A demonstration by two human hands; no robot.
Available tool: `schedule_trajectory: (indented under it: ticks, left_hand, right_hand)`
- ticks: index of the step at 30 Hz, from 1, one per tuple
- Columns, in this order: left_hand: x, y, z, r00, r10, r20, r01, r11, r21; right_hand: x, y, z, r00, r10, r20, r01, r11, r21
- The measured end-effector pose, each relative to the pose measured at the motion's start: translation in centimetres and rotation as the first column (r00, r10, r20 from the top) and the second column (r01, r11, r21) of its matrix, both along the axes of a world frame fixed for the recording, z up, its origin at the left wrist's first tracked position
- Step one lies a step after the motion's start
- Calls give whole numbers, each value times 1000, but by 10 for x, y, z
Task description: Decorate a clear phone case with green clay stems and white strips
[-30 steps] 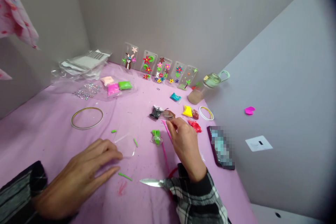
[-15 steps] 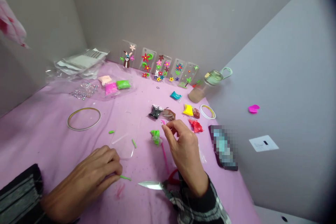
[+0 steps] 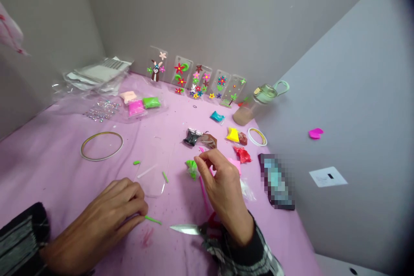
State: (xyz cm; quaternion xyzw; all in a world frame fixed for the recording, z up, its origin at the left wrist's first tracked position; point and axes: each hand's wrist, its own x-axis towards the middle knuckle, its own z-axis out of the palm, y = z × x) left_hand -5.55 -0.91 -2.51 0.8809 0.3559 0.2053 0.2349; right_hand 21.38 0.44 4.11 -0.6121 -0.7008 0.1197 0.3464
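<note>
My left hand (image 3: 103, 220) rests on the pink table (image 3: 58, 164) with its fingers curled, the fingertips pinching one end of a thin green clay strip (image 3: 152, 220). Just beyond it lies a clear phone case (image 3: 153, 172) with small green bits beside it. My right hand (image 3: 223, 192) is raised over the table with its fingers pinched together near a long pink stick (image 3: 203, 187); what they hold is too small to name. A green clay packet (image 3: 192, 167) lies left of that hand. Scissors (image 3: 187, 229) lie under my right wrist, blade pointing left.
Several decorated phone cases (image 3: 197, 79) lean on the back wall. Clay packets lie about: black (image 3: 192, 137), yellow (image 3: 232, 134), red (image 3: 242, 154), blue (image 3: 216, 117). Also present are a tape ring (image 3: 101, 145), a bottle (image 3: 255, 103), a phone (image 3: 276, 181) near the right edge and plastic bags (image 3: 97, 73).
My left hand drew back and curled its fingers onto the green strip. My right hand shifted slightly left and toward me, its fingers still pinched.
</note>
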Motion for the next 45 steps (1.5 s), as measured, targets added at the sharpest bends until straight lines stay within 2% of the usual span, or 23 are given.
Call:
schedule_trajectory:
  ticks: [4,9,12,15,18,25,34,40,45]
  left_hand:
    - [0,-1,3,1000,-11,-19,9,994,-108]
    - [-8,2,4,997,59,43,-54,992,-111]
    - [-14,13,8,969,213,123,-206,976,-73]
    - [-14,27,13,906,364,215,-368,930,-22]
    - [-8,37,12,875,413,252,-419,908,-33]
    - [-1,40,0,854,459,245,-460,886,-56]
    - [6,40,-1,866,462,191,-475,880,22]
    - [5,38,-2,884,438,161,-447,894,25]
    - [6,37,1,896,419,148,-425,905,8]
  right_hand:
    - [0,0,-1,1000,9,-3,-9,1000,19]
    - [0,1,-2,1000,5,-9,-5,1000,12]
    - [-1,0,-2,1000,1,-11,-1,1000,17]
    - [-1,0,-3,1000,1,-13,-1,1000,25]
    - [-2,1,-4,1000,-1,-14,2,1000,29]
    - [-5,0,-8,1000,18,-5,-18,1000,17]
    - [-10,-1,-9,999,40,1,-40,999,-1]
    - [-13,0,-12,996,51,69,-49,998,-39]
    - [-16,0,-21,966,157,207,-142,986,-85]
